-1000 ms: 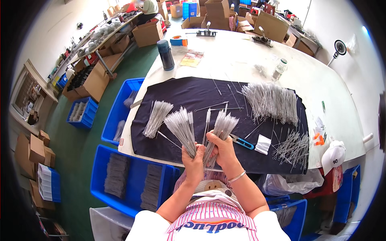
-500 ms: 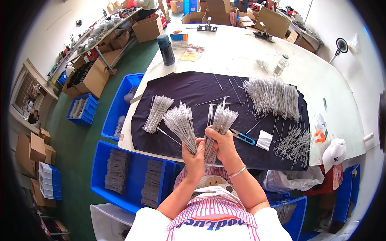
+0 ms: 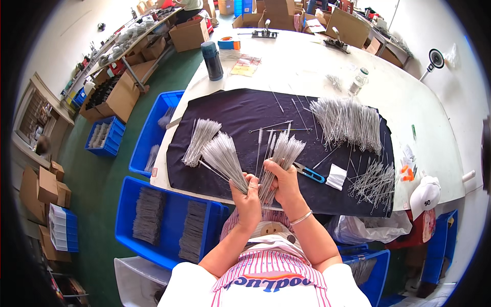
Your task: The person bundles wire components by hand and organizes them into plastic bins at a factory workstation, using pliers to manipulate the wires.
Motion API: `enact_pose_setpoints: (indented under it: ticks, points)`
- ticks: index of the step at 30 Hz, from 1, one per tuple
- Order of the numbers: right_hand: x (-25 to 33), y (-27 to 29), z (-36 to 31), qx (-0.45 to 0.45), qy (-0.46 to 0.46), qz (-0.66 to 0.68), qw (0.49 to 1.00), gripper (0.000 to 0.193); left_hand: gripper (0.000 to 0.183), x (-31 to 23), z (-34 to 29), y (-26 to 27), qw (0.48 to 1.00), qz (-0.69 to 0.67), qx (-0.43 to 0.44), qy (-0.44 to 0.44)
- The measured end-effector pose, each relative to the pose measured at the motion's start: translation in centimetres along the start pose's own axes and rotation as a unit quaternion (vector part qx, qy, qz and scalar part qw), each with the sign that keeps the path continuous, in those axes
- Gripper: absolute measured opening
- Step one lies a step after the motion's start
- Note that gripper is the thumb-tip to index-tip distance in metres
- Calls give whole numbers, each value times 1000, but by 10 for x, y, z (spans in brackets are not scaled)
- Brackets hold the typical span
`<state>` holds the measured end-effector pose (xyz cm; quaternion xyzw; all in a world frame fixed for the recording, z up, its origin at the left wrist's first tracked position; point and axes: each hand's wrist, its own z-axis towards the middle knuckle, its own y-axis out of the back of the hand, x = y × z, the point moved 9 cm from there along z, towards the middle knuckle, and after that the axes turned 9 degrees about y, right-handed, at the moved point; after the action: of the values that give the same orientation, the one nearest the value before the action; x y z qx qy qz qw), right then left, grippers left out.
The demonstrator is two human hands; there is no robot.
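Observation:
My left hand is wrapped round the lower ends of a bundle of thin straw brushes, whose pale bristles fan upward to the left. In my right hand is a second bundle of brushes, gripped between thumb and fingers, with a few brushes splayed out on its left side. The two hands are close together over the front edge of a dark cloth. Left of them lies another bunch of brushes. Blue-handled snips rest just right of my right hand.
A large brush pile and a looser heap lie on the right, near a folded white paper. A dark bottle and a glass jar stand farther back. Blue bins with brushes flank the table's left side.
The left bundle has tilted and shifted slightly left, away from the right one. A few brushes of the right bundle now spread farther apart on its left.

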<state>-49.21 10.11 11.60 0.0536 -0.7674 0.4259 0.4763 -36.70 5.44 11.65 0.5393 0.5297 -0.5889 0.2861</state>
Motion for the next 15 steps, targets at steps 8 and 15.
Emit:
enact_pose_setpoints:
  ticks: [8, 15]
  points:
    - [5, 0, -2, -3, 10, -21, 1000, 12, 20, 4, 0, -5, 999, 41, 31, 13]
    - [6, -4, -3, 4, 10, -13, 1000, 13, 22, 3, -2, -4, 999, 40, 17, 13]
